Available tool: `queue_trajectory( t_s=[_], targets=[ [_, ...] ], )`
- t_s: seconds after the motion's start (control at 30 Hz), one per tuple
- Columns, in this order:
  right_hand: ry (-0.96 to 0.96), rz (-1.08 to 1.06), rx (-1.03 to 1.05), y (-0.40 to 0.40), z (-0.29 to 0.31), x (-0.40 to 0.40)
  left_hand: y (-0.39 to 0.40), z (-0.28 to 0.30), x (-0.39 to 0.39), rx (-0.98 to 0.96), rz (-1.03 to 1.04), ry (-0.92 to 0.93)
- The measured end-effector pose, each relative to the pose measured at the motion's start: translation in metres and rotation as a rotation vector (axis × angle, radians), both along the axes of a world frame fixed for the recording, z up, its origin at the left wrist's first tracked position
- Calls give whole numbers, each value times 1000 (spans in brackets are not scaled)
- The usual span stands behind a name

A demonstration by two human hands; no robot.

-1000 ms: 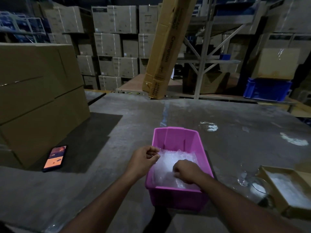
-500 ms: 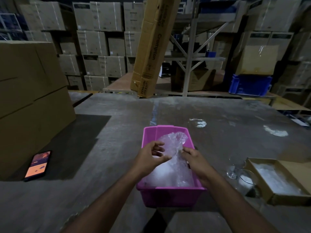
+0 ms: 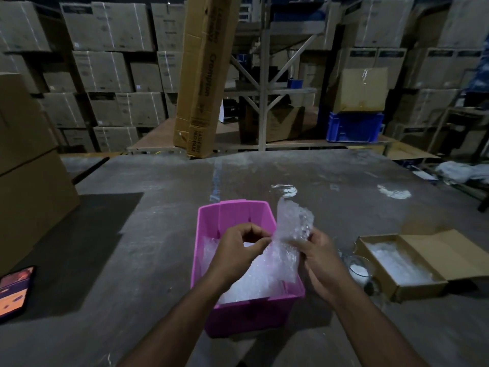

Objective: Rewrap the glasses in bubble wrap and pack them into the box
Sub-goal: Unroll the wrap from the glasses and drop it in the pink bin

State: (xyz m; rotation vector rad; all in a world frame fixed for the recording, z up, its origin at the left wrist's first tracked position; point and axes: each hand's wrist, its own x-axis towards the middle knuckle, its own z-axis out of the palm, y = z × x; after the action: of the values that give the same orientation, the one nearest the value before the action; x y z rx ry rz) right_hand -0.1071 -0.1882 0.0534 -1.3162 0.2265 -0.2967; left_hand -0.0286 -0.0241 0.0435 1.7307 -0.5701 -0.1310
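Observation:
A pink plastic bin [image 3: 232, 215] stands on the grey table in front of me, with bubble wrap lying inside it. A sheet of bubble wrap [image 3: 289, 234] is lifted above the bin's right side. My left hand [image 3: 239, 251] pinches its left edge, and my right hand [image 3: 318, 260] grips its right edge. A clear glass [image 3: 357, 270] lies on the table just right of the bin. Beyond it sits an open cardboard box [image 3: 412, 284] with white padding inside.
A lit phone [image 3: 14, 291] lies at the table's left edge beside large stacked cartons [image 3: 29, 186]. A tall carton [image 3: 203, 75] leans at the table's far edge. Shelving, a blue crate [image 3: 354, 127] and stacked boxes fill the background.
Both hands rose out of the bin, pulling a bubble wrap sheet up and to the right. The camera tilted slightly, so the box and glass now sit lower right.

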Motion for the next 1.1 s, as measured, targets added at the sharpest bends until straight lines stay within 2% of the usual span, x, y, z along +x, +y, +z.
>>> queue_trajectory(
  t_s=[0.27,0.47,0.63,0.87,1.1],
  targets=[
    [0,-120,-121,-8,-2,-19,-22,16,-19,-75,-224,88],
    [31,-193,-337,-18,-9,-20,-36,22,-24,-109,-164,-1],
    [12,-172,-359,-21,-5,-24,-43,23,-16,-157,-195,33],
    [-34,-143,-230,-38,-5,-25,-46,27,-11,-177,-347,106],
    [-25,-181,-230,-57,-10,-28,-52,32,-10,-229,-330,205]
  ],
)
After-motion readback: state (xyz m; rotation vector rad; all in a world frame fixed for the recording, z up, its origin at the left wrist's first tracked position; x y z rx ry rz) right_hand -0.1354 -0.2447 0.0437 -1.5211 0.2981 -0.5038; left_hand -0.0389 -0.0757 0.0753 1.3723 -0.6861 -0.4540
